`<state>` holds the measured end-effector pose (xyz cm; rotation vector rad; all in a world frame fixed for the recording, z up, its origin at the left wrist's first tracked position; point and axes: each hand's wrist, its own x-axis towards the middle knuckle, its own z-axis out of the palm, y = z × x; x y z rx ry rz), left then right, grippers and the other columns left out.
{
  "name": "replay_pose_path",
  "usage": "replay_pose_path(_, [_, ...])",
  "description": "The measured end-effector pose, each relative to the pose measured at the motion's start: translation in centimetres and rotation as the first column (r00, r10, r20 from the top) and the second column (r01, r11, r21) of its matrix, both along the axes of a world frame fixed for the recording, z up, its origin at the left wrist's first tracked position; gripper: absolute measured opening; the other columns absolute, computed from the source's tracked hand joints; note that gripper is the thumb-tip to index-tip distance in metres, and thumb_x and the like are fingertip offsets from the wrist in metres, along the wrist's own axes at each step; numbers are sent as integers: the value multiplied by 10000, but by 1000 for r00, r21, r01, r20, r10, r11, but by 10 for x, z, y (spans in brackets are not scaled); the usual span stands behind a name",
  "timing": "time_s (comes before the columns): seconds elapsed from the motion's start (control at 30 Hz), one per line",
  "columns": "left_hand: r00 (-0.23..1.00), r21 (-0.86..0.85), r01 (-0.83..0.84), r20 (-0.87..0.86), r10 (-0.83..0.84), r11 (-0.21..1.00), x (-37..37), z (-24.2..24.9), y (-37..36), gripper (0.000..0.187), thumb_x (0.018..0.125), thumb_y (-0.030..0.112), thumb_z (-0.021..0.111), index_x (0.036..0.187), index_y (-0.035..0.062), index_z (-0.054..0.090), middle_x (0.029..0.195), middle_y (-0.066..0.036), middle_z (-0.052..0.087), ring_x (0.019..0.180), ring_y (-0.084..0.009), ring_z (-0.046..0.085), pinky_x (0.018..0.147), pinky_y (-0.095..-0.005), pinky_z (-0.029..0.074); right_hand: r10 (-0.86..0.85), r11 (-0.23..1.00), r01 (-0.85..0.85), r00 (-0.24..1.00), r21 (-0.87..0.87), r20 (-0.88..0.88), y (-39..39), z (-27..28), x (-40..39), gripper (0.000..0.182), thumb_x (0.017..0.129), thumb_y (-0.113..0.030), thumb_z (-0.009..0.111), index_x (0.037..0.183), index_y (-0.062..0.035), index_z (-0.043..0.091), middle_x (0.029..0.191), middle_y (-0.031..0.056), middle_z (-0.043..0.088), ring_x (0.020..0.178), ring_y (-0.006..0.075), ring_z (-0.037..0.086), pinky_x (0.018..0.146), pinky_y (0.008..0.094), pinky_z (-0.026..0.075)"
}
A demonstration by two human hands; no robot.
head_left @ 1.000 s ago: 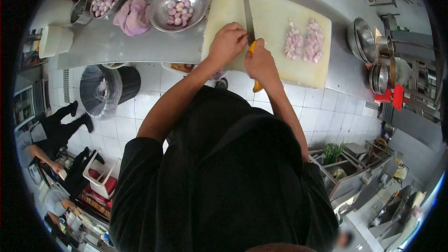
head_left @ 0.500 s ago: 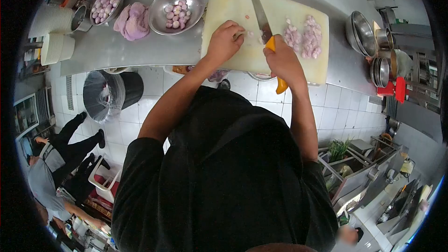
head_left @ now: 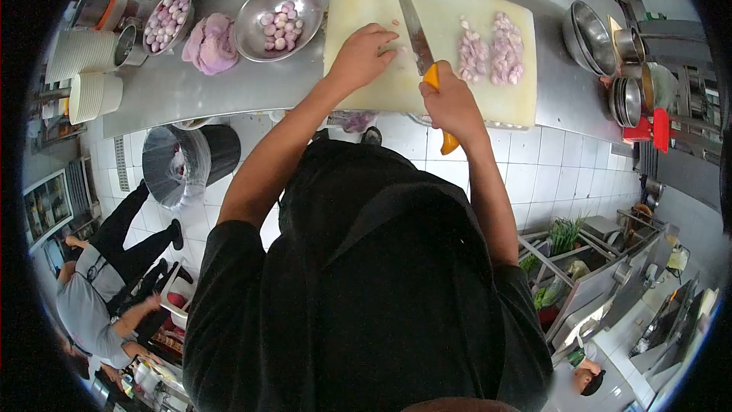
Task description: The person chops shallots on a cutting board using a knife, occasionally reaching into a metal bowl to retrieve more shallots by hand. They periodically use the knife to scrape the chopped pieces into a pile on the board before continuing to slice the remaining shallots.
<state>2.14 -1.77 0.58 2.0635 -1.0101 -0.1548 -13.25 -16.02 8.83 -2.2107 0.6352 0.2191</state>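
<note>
On the white cutting board (head_left: 366,0), my right hand (head_left: 452,103) is wrapped round the orange handle of a large knife (head_left: 410,19), whose blade points to the far edge. My left hand (head_left: 364,56) rests on the board left of the blade, its fingers apart, with no object visible between them. Small pale bits lie between that hand and the knife. Two groups of peeled shallots (head_left: 506,49) lie on the right part of the board. A metal bowl (head_left: 309,14) left of the board holds whole peeled shallots.
Further left are a pink cloth (head_left: 210,44), another bowl of shallots (head_left: 167,21) and stacked white containers (head_left: 95,97). Metal bowls (head_left: 587,38) stand at the right. A lined bin (head_left: 221,154) is on the floor below the counter. Other people (head_left: 91,297) are at lower left.
My left hand's fingers have spread a little. The knife and my right hand have shifted slightly left on the board. The person at lower left has moved an arm.
</note>
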Motion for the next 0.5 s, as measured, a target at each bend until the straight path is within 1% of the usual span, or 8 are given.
replay_pose_path(0.07, [995,-82,-60,-82,54,995,-1,-5,5,217,874,140,730,1066,41,742,1030,-113,675,772,-251,681,768,-348,559,43,998,-42,999,-49,2,2,-9,2,235,974,-168,555,1080,12,449,739,191,628,495,260,629,470,392,506])
replay_pose_path(0.17, [992,-142,-123,-57,116,982,-6,-10,8,152,871,117,733,991,26,754,986,-98,685,736,-220,672,693,-319,555,78,994,-78,997,-81,0,10,-5,6,242,974,-165,542,1094,20,443,706,200,634,490,280,637,481,403,520])
replay_pose_path(0.27, [989,-188,-143,-59,134,972,-10,-12,9,125,872,98,732,965,18,754,971,-91,686,741,-216,668,699,-312,552,87,994,-92,993,-56,-74,17,11,16,258,928,-149,541,1086,39,462,831,334,664,827,493,676,798,571,516])
replay_pose_path(0.37, [987,-229,-159,-44,153,960,-11,-13,10,120,875,94,727,963,17,751,966,-90,686,745,-218,672,691,-312,549,56,998,-57,980,0,-190,26,39,26,248,915,-127,532,1071,54,463,833,336,665,844,495,677,807,575,517])
replay_pose_path(0.47, [984,-223,-178,-30,176,959,-13,-13,10,120,877,97,726,960,14,749,973,-89,685,753,-218,672,691,-316,548,79,992,-91,989,-93,-124,27,16,31,251,907,-115,527,1072,61,457,840,342,666,847,501,679,812,572,523])
replay_pose_path(0.5, [984,-237,-177,-65,166,955,-14,-13,9,116,874,97,716,950,15,748,971,-95,682,788,-241,667,718,-337,544,92,986,-107,989,-130,-113,26,10,31,258,907,-115,528,1080,61,452,850,345,666,852,505,678,817,571,524])
